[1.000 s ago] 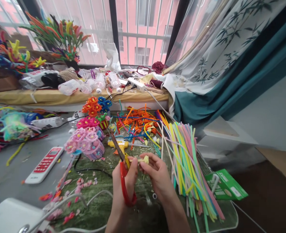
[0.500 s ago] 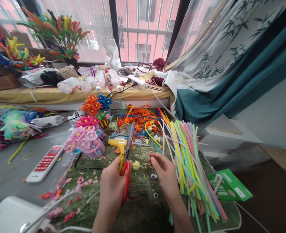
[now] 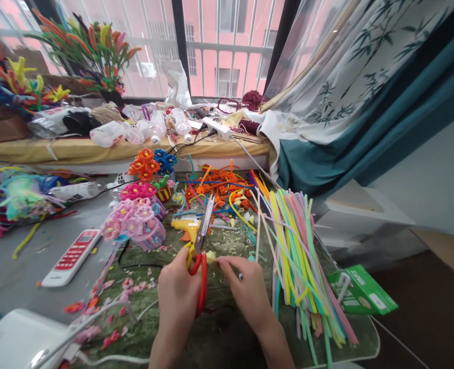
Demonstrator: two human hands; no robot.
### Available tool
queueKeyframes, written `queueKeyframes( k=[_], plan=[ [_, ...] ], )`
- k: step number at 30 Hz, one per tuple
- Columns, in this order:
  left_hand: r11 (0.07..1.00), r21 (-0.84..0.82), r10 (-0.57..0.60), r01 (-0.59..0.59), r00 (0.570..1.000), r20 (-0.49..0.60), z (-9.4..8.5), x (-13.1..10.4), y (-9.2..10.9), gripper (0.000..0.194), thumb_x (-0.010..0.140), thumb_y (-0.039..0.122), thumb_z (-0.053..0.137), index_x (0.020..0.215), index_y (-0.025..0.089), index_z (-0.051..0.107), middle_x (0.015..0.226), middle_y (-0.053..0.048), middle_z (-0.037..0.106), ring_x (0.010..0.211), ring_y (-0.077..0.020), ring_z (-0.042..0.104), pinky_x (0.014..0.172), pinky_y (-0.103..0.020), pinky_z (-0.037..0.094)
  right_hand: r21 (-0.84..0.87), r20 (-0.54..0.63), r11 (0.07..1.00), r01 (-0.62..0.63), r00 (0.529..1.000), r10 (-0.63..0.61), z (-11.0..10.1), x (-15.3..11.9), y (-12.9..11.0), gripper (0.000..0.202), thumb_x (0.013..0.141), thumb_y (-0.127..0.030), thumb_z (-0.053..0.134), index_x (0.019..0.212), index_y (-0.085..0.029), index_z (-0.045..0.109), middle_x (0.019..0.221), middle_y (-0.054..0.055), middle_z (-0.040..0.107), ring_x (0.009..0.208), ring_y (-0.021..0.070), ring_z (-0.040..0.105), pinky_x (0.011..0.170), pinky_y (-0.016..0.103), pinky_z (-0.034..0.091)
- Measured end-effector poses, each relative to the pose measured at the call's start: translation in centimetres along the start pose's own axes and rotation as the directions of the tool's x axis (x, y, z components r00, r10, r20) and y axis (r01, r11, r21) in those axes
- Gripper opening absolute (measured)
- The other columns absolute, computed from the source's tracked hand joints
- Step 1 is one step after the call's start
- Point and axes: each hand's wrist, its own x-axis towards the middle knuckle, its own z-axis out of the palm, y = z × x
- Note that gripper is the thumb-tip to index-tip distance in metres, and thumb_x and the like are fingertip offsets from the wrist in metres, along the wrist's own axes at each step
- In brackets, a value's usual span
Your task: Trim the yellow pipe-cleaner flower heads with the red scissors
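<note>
Two bare hands of yours are out in front of you, near each other, over the dark green table top (image 3: 221,333). Your left hand (image 3: 180,287) is curled tight around the metal scissors with red and yellow handles (image 3: 205,225). The blades point up and away from you, close together, beside the yellow plastic glue gun (image 3: 182,225).

The small, fluffy, pale yellow puff (image 3: 210,257) is between your two hands, just to the right of the scissors and by your left thumb. Your right hand (image 3: 252,287) is bent toward it, with the finger and thumb tips nearly together at its edge. I can't tell if those tips pinch the puff or only touch it, and I can't tell if your left thumb holds it too.

Right by your right hand you have a little black and white googly eye (image 3: 241,277). Farther right lies a big bunch of long fuzzy sticks in yellow, green and pink (image 3: 288,241). A messy heap of orange fuzzy bits (image 3: 224,182) is past the scissors. On your left are pink fuzzy flowers (image 3: 134,215), and a white remote with red buttons (image 3: 72,258) lies near them.
</note>
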Motion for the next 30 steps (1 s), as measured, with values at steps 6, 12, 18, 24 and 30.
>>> queueKeyframes(
  k=[6, 12, 18, 24, 30],
  plan=[
    [1.000, 0.016, 0.018, -0.018, 1.000, 0.017, 0.15, -0.11, -0.12, 0.024, 0.078, 0.043, 0.047, 0.063, 0.026, 0.043, 0.054, 0.004, 0.044, 0.055, -0.0162, 0.037, 0.055, -0.025, 0.026, -0.026, -0.026, 1.000, -0.005, 1.000, 0.005, 0.15, -0.12, -0.19, 0.033, 0.097, -0.040, 0.053, 0.090, -0.023, 0.081, 0.085, 0.006, 0.081, 0.084, 0.0251, 0.075, 0.084, 0.036, 0.055],
    [0.999, -0.011, 0.034, -0.034, 0.999, 0.004, -0.02, -0.17, 0.15, 0.022, 0.077, 0.042, 0.047, 0.062, 0.025, 0.044, 0.053, 0.004, 0.044, 0.054, -0.0162, 0.039, 0.055, -0.025, 0.028, -0.005, -0.044, 0.997, -0.083, 0.996, 0.082, -0.09, -0.11, -0.41, 0.036, 0.097, -0.046, 0.051, 0.104, -0.023, 0.079, 0.088, 0.007, 0.080, 0.086, 0.0255, 0.074, 0.083, 0.035, 0.054],
    [0.997, -0.066, 0.036, -0.036, 0.999, -0.011, -0.06, -0.14, 0.22, 0.027, 0.076, 0.047, 0.047, 0.062, 0.025, 0.048, 0.053, 0.004, 0.046, 0.053, -0.0164, 0.044, 0.055, -0.025, 0.030, 0.038, -0.010, 0.993, -0.109, 0.994, 0.110, -0.14, 0.21, -0.40, 0.046, 0.095, -0.051, 0.052, 0.126, -0.022, 0.069, 0.075, 0.005, 0.078, 0.096, 0.0289, 0.072, 0.093, 0.040, 0.050],
    [0.988, -0.154, 0.025, -0.028, 0.999, -0.025, 0.05, 0.05, 0.12, 0.030, 0.074, 0.049, 0.052, 0.060, 0.023, 0.053, 0.051, 0.003, 0.052, 0.052, -0.0161, 0.047, 0.055, -0.025, 0.032, 0.119, 0.025, 0.986, -0.118, 0.993, 0.116, 0.00, 0.29, -0.42, 0.050, 0.094, -0.052, 0.054, 0.131, -0.021, 0.066, 0.078, 0.005, 0.078, 0.095, 0.0285, 0.072, 0.096, 0.042, 0.048],
    [0.942, -0.337, -0.005, -0.005, 1.000, -0.029, 0.40, -0.03, -0.06, 0.032, 0.072, 0.051, 0.063, 0.062, 0.021, 0.057, 0.051, 0.005, 0.052, 0.049, -0.0126, 0.044, 0.050, -0.023, 0.033, 0.243, -0.013, 0.952, -0.185, 0.981, 0.194, -0.14, 0.20, 0.05, 0.043, 0.091, -0.051, 0.059, 0.115, -0.019, 0.074, 0.076, 0.005, 0.076, 0.079, 0.0243, 0.071, 0.084, 0.036, 0.052]
  ],
)
